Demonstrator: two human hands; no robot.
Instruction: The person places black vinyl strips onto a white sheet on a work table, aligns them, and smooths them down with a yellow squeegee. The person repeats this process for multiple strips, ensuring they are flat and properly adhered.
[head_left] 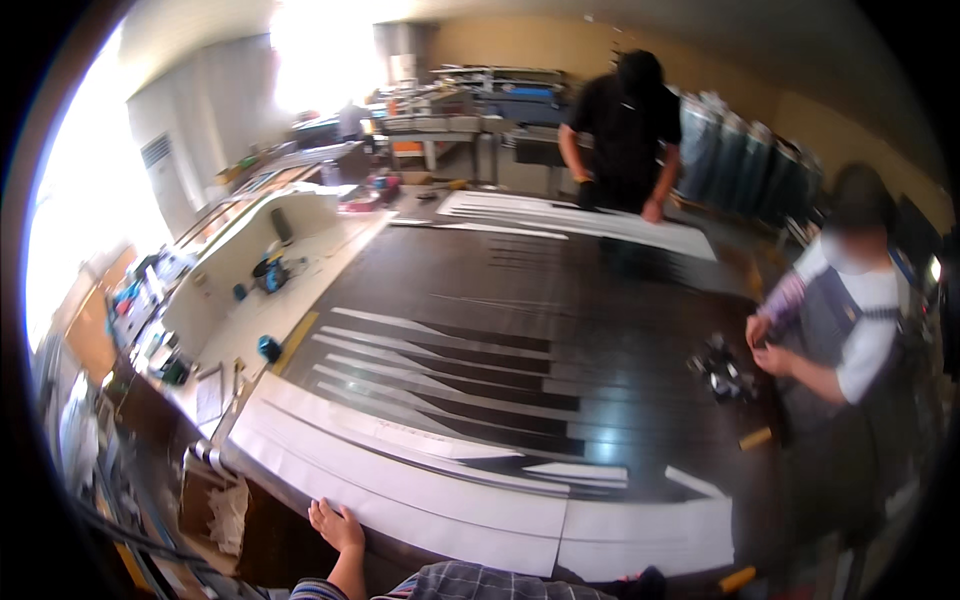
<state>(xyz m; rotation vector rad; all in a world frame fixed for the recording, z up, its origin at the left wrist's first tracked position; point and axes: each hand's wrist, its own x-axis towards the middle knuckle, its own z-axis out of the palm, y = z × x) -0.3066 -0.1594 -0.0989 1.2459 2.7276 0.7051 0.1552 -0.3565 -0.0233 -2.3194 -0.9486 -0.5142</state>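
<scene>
My left hand (337, 525) rests at the near edge of the large dark table (640, 390), fingers apart, holding nothing. It touches or lies right beside the front edge of a long white sheet (400, 487) with a dark line along it. A second, shorter white sheet (645, 540) adjoins it on the right. At the lower edge, beside that sheet, a bit of my right hand (631, 577) seems to show next to something dark; its fingers cannot be made out. Beyond the sheets lie several pale, tapering strips (420, 362) and a few short white strips (577, 472).
Across the table a person in black (625, 130) handles long white strips (570, 222). At right another person (830, 310) works near a pile of small metallic parts (722, 370). A pale side counter (290, 290) holds tools. An open carton (215, 510) stands lower left.
</scene>
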